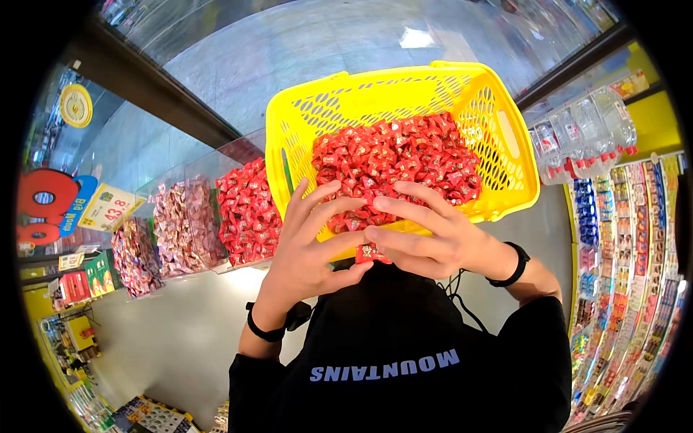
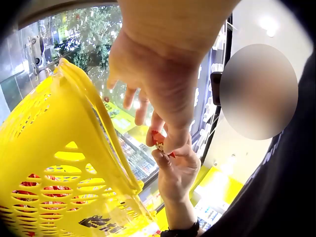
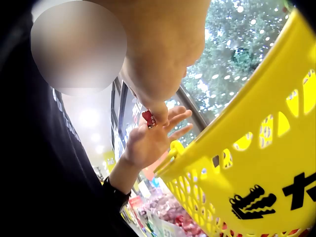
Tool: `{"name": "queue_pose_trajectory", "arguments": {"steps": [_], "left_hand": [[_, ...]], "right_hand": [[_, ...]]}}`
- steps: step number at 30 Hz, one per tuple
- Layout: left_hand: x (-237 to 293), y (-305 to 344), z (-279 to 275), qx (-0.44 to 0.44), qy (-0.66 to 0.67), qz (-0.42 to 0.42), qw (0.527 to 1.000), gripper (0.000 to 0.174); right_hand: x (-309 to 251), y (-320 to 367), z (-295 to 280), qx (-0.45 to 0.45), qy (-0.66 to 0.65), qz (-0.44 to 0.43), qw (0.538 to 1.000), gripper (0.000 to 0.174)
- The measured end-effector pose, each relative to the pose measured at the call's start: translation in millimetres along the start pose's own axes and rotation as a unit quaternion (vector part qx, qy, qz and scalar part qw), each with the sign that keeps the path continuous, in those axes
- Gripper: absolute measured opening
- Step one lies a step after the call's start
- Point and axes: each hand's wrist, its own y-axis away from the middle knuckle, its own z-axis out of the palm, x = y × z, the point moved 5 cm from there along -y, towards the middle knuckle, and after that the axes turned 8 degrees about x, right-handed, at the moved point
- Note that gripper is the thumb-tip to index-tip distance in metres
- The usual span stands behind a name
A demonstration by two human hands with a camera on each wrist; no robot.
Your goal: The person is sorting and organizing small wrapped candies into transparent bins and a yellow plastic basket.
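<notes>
A red wrapped candy (image 1: 369, 252) is held between my two hands, close to the chest and just on the near side of the yellow basket (image 1: 393, 88). My left hand (image 1: 303, 249) pinches it from the left, its other fingers spread upward. From the other side my right hand (image 1: 433, 242) pinches it with thumb and finger, as the left wrist view also shows around the candy (image 2: 159, 140). Many more red wrapped candies (image 1: 397, 155) fill the basket's bottom. Both hands overlap the basket's near rim in the head view.
Left of the basket, clear bins hold more red candies (image 1: 249, 209), pink-wrapped candies (image 1: 184, 224) and darker ones (image 1: 137, 256), beside a yellow price sign (image 1: 108, 208). At right, clear containers (image 1: 585, 130) with red lids hang above packed shelves (image 1: 624, 267). Glass panes stand behind.
</notes>
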Motion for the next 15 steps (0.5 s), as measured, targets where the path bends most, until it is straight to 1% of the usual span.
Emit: {"name": "queue_pose_trajectory", "arguments": {"steps": [3,5,6,7,9,10,13,15], "left_hand": [[-2.3,-2.0,6.3,0.029,-0.024,0.011,0.999,0.043],[-4.0,-0.6,11.9,0.053,-0.071,0.011,0.996,0.043],[0.1,0.0,10.5,0.065,-0.094,0.011,0.993,0.043],[4.7,-2.7,8.7,0.065,-0.116,0.010,0.991,0.042],[9.7,-3.5,6.3,0.070,-0.119,0.020,0.990,0.042],[10.3,-1.2,4.7,0.076,-0.121,0.013,0.990,0.041],[9.8,7.2,-0.9,0.101,-0.151,0.003,0.983,0.034],[6.2,13.8,-3.9,0.109,-0.156,0.002,0.982,0.034]], "right_hand": [[4.7,14.0,0.1,0.001,0.028,0.040,0.999,0.031],[16.2,3.8,-3.3,-0.070,0.006,0.185,0.980,0.048],[19.3,11.3,0.9,-0.123,0.004,0.193,0.973,0.060],[20.9,10.0,1.4,-0.117,0.005,0.190,0.975,0.055],[16.8,6.4,3.8,-0.104,0.025,0.165,0.981,0.048],[14.4,2.0,2.6,-0.091,0.033,0.157,0.983,0.043],[10.9,0.9,6.5,-0.085,0.034,0.153,0.984,0.043],[12.0,-0.2,7.8,-0.077,0.029,0.153,0.985,0.040]]}}
